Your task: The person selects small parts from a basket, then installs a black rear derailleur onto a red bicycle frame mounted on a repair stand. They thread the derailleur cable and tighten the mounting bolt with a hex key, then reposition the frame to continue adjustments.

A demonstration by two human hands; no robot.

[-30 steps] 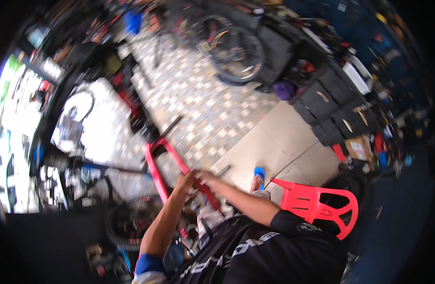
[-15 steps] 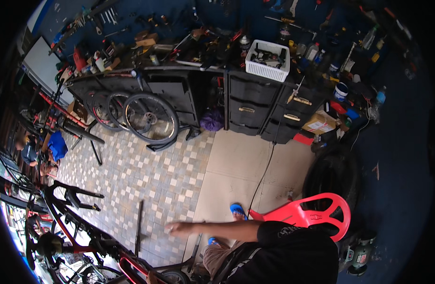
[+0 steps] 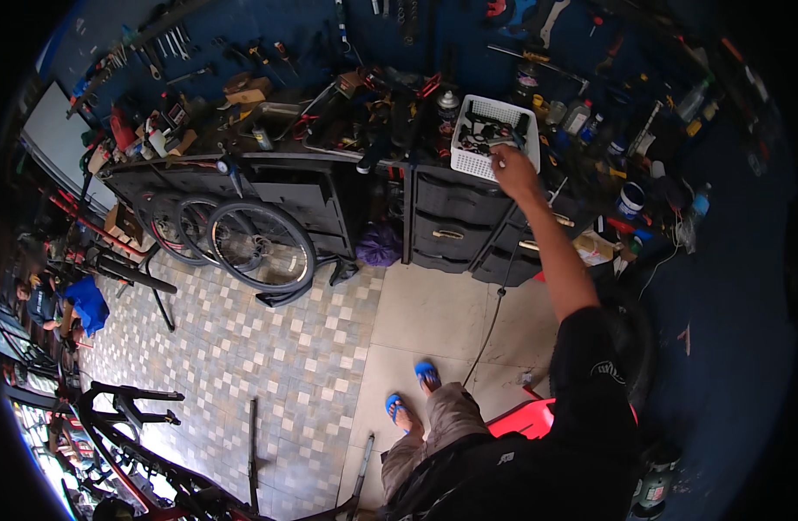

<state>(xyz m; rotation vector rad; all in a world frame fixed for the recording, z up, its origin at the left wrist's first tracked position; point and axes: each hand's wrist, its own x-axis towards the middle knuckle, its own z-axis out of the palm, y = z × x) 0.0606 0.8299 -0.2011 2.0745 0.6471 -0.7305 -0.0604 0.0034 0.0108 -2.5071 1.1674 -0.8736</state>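
Note:
My right hand [image 3: 514, 171] is stretched out to the workbench, over the near right rim of a white plastic basket [image 3: 473, 162]. Its fingers are drawn together, and a small greyish piece shows at their tips; I cannot make out what it is or whether it is gripped. Dark small parts [image 3: 481, 130] lie jumbled inside the basket. My left hand is out of sight.
Bottles and tools crowd the bench; a spray can [image 3: 448, 106] stands left of the basket. Bicycle wheels [image 3: 262, 247] lean on the dark cabinets. A red plastic chair [image 3: 520, 423] is beside me, a bicycle frame [image 3: 112, 456] at lower left. A person [image 3: 41, 300] sits far left.
My right arm has swung from low on the left up to the basket on the bench. My body has turned and stands more upright, and the view has shifted.

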